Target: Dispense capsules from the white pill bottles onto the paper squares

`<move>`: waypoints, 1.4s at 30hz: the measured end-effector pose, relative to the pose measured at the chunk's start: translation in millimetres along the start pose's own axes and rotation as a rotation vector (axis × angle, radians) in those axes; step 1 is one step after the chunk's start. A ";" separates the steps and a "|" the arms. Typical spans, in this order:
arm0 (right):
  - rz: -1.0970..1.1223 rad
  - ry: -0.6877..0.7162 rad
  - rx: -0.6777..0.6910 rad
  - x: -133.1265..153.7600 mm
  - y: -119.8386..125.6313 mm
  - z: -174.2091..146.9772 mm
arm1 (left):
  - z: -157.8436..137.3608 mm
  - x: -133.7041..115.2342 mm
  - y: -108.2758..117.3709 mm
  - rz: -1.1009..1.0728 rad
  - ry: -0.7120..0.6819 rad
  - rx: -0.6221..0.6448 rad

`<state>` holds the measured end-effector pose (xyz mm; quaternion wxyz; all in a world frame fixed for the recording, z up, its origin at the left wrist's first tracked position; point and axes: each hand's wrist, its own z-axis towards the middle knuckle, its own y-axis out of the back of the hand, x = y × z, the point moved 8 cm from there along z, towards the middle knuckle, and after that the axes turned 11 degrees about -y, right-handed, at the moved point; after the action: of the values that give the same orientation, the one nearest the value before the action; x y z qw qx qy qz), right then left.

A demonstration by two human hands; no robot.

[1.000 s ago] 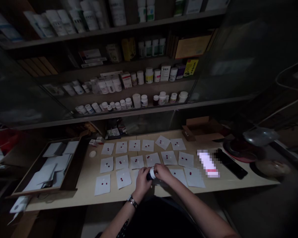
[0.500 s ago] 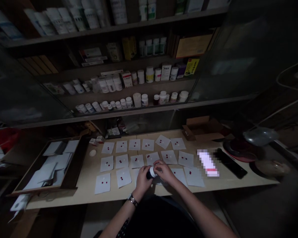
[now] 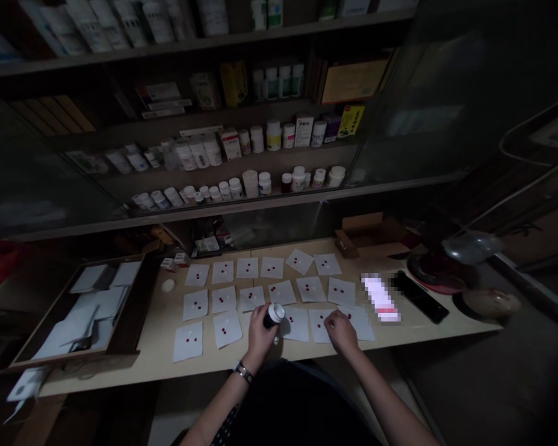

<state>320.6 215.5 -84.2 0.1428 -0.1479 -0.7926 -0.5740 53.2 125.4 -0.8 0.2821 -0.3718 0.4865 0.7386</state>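
Observation:
My left hand (image 3: 259, 339) is wrapped round a small dark bottle (image 3: 269, 319) with a white top, held tilted above the near row of papers. My right hand (image 3: 343, 334) hovers over a white paper square (image 3: 318, 333) at the near right, its fingers pinched together; what they hold, if anything, is too small to make out. Rows of paper squares lie on the wooden table (image 3: 158, 334), most bearing small dark red pills (image 3: 338, 290) and some a white one. A white round lid (image 3: 168, 285) rests at the table's left.
An open drawer (image 3: 137, 310) of white papers stands at the left. Small boxes (image 3: 181, 259) sit near it. At the right are a black phone (image 3: 421, 297), a pixelated bright object (image 3: 381, 298) and an open cardboard box (image 3: 372, 234). Shelves of medicine bottles (image 3: 264, 184) rise behind.
My right hand has left the bottle's top and moved right, over the near-right papers. My left hand still holds the bottle, slightly further left. The whole view has shifted a little.

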 end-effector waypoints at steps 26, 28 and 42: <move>-0.082 0.507 0.318 167.6 11.1 -39.3 | -10.2 -19.9 -19.3 0.089 -0.141 0.268; -0.063 0.509 0.315 167.1 11.8 -40.4 | -10.3 -18.9 -20.6 0.076 -0.137 0.274; 0.038 0.473 0.342 146.7 5.5 -42.1 | -14.1 -21.4 -30.2 0.044 -0.141 0.347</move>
<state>190.9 187.4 -8.7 0.3572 0.0013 -0.8196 -0.4478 92.6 122.2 -2.1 0.3590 -0.2539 0.5936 0.6740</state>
